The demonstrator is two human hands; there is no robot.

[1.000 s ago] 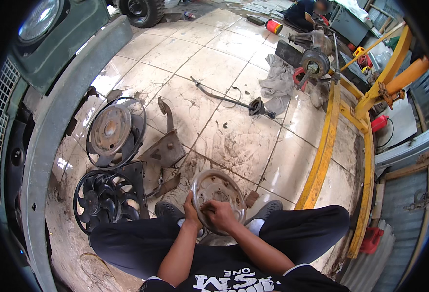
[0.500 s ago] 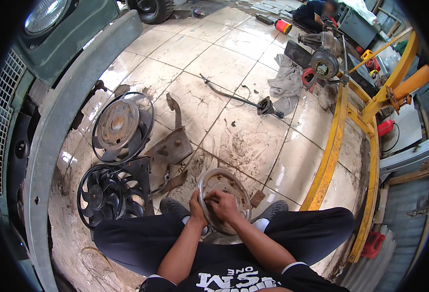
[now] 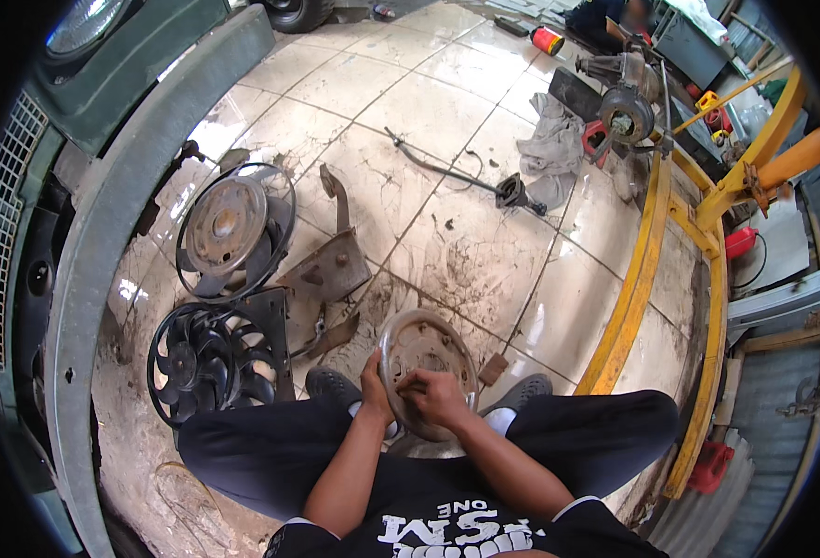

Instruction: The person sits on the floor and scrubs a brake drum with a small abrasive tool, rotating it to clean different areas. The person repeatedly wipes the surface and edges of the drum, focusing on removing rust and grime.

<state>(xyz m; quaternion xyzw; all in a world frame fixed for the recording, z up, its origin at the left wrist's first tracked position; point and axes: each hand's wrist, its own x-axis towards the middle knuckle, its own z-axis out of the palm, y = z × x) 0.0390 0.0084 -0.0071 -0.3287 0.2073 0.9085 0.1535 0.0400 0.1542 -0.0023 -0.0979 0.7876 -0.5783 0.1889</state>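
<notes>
Between my feet stands a round, rusty metal brake backing plate (image 3: 429,346), tilted, with holes in its face. My left hand (image 3: 374,386) is wrapped round its left rim and steadies it. Against the lower face of the plate, my right hand (image 3: 435,398) is closed, its fingertips pinched together near the middle. Whatever those fingertips hold, if anything, is too small to make out. A small brown block (image 3: 493,369) lies on the floor just right of the plate.
To my left lie black cooling fans (image 3: 187,365), another rusty round plate (image 3: 227,226) and a pedal bracket (image 3: 331,268). Ahead is a thin rod with a dark boot (image 3: 512,192). A yellow frame (image 3: 635,288) stands right, a vehicle bumper (image 3: 103,270) left. Another person (image 3: 601,23) crouches far right.
My right hand's fingertips have shifted slightly down and left on the plate's face. My left hand keeps its hold on the rim. The view has tilted slightly.
</notes>
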